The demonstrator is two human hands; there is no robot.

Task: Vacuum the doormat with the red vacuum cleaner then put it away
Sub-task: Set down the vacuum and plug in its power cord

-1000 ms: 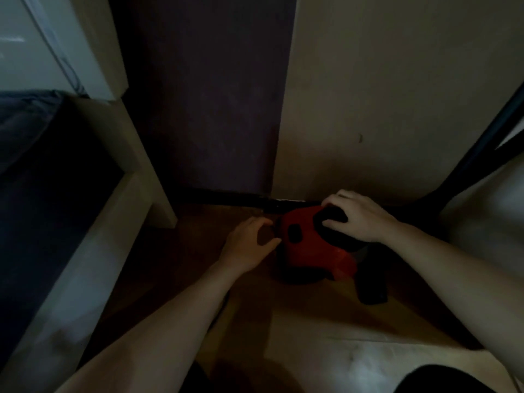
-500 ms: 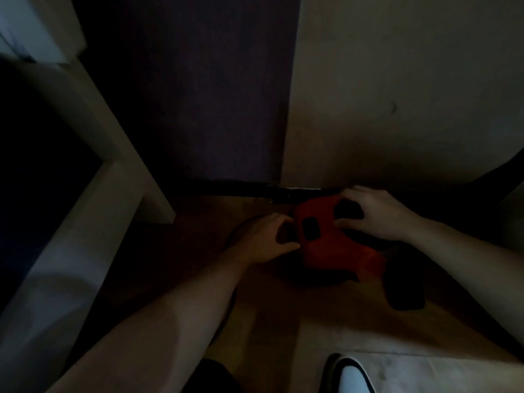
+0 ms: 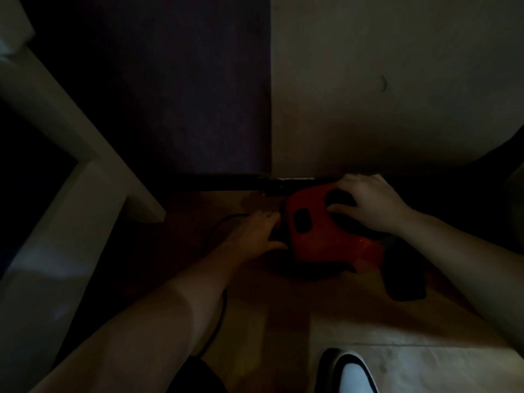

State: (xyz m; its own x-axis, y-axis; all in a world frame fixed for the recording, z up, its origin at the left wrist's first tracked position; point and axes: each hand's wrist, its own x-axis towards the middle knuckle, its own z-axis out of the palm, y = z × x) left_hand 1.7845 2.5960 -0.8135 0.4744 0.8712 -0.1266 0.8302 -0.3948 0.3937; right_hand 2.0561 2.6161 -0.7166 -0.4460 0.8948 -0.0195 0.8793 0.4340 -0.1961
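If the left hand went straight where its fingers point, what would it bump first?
The red vacuum cleaner. The left hand points straight at its dark end and probably touches it, though dim light hides the contact.

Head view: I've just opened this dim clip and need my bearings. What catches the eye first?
The red vacuum cleaner on the wooden floor against the pale wall stands out in the gloom. The right hand grips its dark top handle, while the left hand touches its left end. A white shoe toe shows at the bottom edge.
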